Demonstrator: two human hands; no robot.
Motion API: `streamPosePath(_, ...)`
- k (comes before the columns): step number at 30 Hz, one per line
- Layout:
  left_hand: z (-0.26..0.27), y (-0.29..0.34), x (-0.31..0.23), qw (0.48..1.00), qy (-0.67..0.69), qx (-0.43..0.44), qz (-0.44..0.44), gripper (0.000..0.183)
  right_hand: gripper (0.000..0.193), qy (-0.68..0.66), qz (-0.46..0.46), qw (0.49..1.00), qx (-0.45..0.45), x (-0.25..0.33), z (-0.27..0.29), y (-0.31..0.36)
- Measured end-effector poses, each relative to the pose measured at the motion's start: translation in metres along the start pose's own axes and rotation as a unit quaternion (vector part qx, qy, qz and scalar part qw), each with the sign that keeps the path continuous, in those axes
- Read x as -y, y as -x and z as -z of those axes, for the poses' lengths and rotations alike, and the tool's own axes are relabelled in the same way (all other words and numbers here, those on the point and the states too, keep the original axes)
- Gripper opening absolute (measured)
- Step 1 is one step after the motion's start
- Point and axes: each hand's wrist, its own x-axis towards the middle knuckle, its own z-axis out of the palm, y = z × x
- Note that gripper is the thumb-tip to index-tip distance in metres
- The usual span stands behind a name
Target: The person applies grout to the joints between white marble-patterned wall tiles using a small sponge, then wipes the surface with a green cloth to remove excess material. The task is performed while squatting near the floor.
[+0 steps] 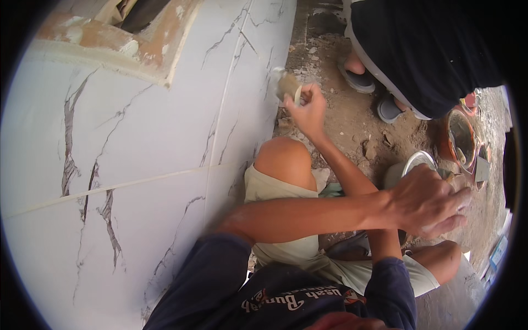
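My forearms cross, the left one over the right. At the upper middle, my right hand point(309, 110) pinches a tan, rounded piece with a pale rim point(289, 88) between thumb and fingers. That piece is blurred, and it is close to the edge of the white, grey-veined wall tiles point(159, 121); contact cannot be made out. My left hand point(432, 202) reaches across to the right with its fingers curled in, beside a pale bucket point(421, 159). Whatever these fingers hold is hidden. Part of the bucket lies behind this hand.
Another person in dark clothing and grey sandals point(389, 110) stands at the upper right. An orange-brown bucket point(461, 137) sits beyond my left hand. Rubble covers the dirt ground point(352, 129). A rough-edged opening point(124, 49) cuts into the tiles at the upper left.
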Motion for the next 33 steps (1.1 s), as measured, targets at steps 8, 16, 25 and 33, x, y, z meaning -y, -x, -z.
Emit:
streamPosePath(8, -0.007, -0.004, -0.006, 1.0, 0.014, 0.004, 0.005, 0.037, 0.042, 0.023, -0.069, 0.995, -0.067, 0.058, -0.02, -0.082)
streamPosePath(16, -0.03, 0.006, -0.023, 0.993, 0.098, 0.01, -0.066, 0.035, 0.037, 0.053, 0.004, 0.997, 0.049, 0.207, 0.133, -0.073)
streamPosePath(25, -0.025, -0.024, 0.017, 0.988, 0.09, -0.096, -0.078, 0.03, 0.039, 0.506, 0.08, 0.815, 0.27, 0.27, 0.283, 0.047)
streamPosePath(33, 0.007, -0.041, 0.049, 0.986, 0.11, -0.074, 0.099, 0.023, 0.035, 0.663, -0.211, 0.627, 0.351, 0.086, 0.438, 0.133)
